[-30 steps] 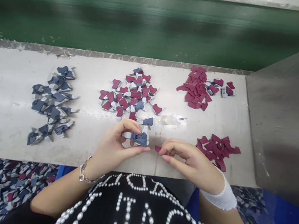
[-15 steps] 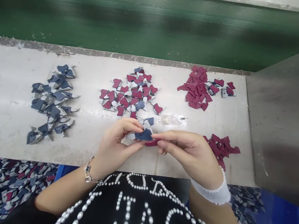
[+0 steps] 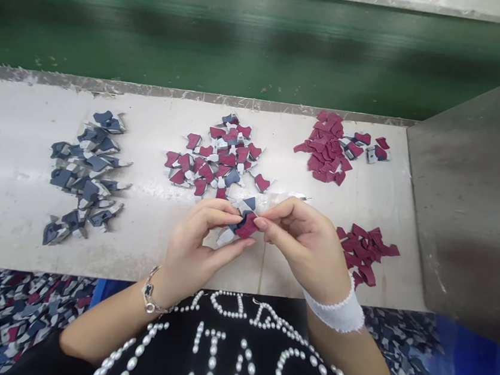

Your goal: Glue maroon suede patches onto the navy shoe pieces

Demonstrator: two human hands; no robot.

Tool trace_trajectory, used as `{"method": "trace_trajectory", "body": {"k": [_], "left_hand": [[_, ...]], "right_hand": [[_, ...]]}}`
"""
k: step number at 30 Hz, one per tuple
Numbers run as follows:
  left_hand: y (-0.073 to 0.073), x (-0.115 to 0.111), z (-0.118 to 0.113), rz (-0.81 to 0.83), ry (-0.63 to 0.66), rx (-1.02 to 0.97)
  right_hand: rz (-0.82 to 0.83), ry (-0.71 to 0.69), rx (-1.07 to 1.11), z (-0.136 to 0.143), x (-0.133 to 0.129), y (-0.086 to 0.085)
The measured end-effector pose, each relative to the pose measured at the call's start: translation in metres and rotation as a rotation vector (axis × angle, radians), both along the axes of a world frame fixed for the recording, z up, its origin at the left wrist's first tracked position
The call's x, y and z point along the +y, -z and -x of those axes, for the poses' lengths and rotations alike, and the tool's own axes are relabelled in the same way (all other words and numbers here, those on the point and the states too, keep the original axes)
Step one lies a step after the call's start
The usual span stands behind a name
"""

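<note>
Between the thumb and fingers of my left hand is a small grey-and-blue plastic part, held above the front of the bench. A flat maroon piece lies against the part's blue face. My right hand pinches that maroon piece at its right edge with thumb and forefinger. Just beyond the fingertips, another blue-and-grey part rests on the bench. Behind my right hand, a small clear bottle with a thin needle tip is mostly hidden.
Blue-and-grey parts are heaped at left, maroon-faced parts in the middle. Loose maroon pieces lie in a back pile and a front pile. A metal panel bounds the right. Blue bins of parts stand below the bench.
The maroon piece has come up from below the part onto its blue face. My right hand has shifted left and up, now covering most of the bottle.
</note>
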State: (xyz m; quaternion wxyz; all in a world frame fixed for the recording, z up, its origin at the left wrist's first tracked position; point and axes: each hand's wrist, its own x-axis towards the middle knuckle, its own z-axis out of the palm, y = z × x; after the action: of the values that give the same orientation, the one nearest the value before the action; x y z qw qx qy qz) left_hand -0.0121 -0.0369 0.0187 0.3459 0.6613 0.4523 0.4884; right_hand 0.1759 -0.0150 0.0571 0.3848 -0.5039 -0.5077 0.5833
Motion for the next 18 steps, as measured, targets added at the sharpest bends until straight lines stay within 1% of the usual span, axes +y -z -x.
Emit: {"method": "trace_trajectory", "body": {"k": [9,13,18], "left_hand": [[-0.001,-0.001,0.002,-0.014,0.006,-0.029],[-0.006,0.0,0.003,-0.051,0.043,-0.03],[-0.012,0.001,0.006,-0.11,0.086,-0.015]], "right_hand": [[-0.013,-0.048,0.02,0.0,0.002,-0.004],[-0.005,-0.11,0.053,-0.002,0.005,-0.005],[-0.019,-0.224,0.013,-0.003,0.009,-0.007]]}}
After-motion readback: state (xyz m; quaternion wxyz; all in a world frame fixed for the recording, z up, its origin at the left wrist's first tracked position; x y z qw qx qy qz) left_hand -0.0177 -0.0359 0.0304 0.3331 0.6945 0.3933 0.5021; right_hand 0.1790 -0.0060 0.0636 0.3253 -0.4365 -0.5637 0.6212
